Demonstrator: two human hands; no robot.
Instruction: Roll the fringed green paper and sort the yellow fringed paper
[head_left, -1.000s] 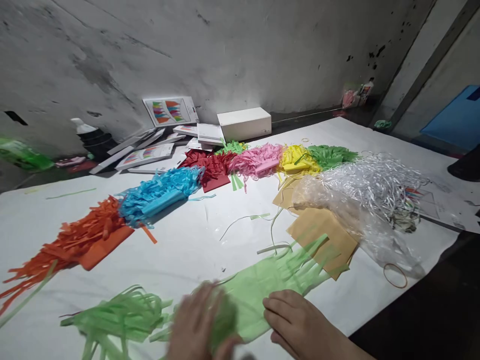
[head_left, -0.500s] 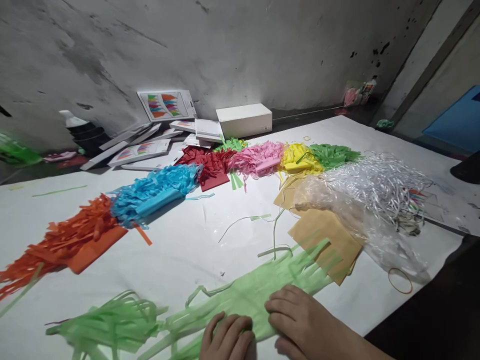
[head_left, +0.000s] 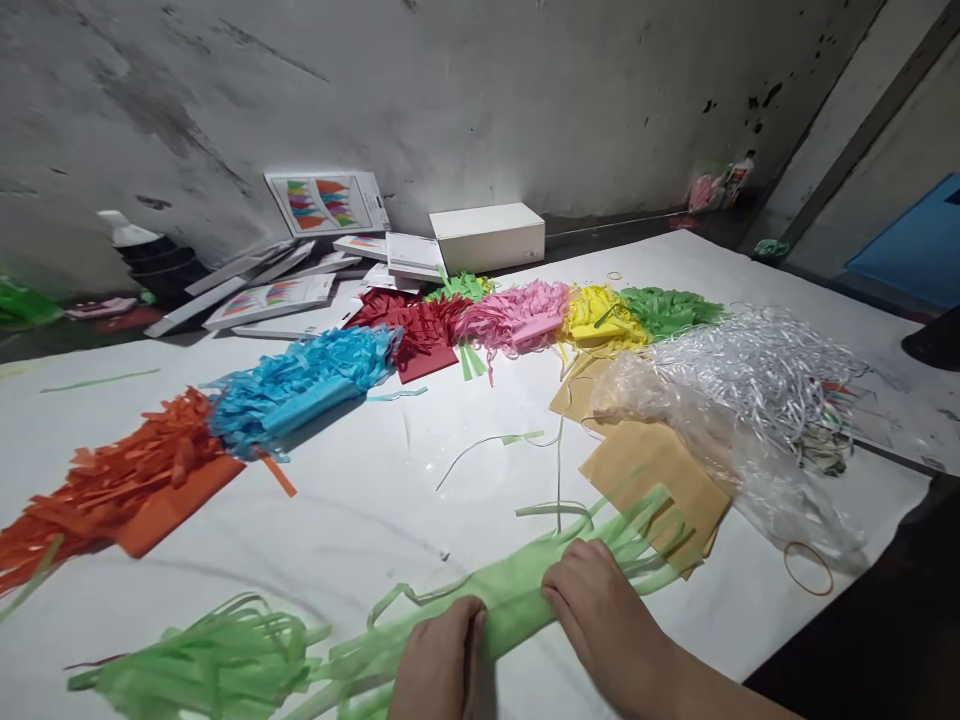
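A light green tissue paper sheet with fringed ends lies across the near side of the table, its near edge folded over. My left hand is closed on that edge, thumb and fingers pressed together. To its right, my right hand is closed on the same edge, fingertips bent over the paper. The right fringe reaches onto some brown paper pieces. Left of the sheet lies a bunched light green tissue tassel with a dark thread at its end.
Tissue fringe bundles in orange, blue, red, pink and yellow form an arc. White strings, clear plastic and a rubber band lie right. Printed packages and a white box stand behind.
Both hands have gone from lying over the sheet to gripping its near edge, which is now folded over. The right hand has shifted slightly up. The view has moved a little.
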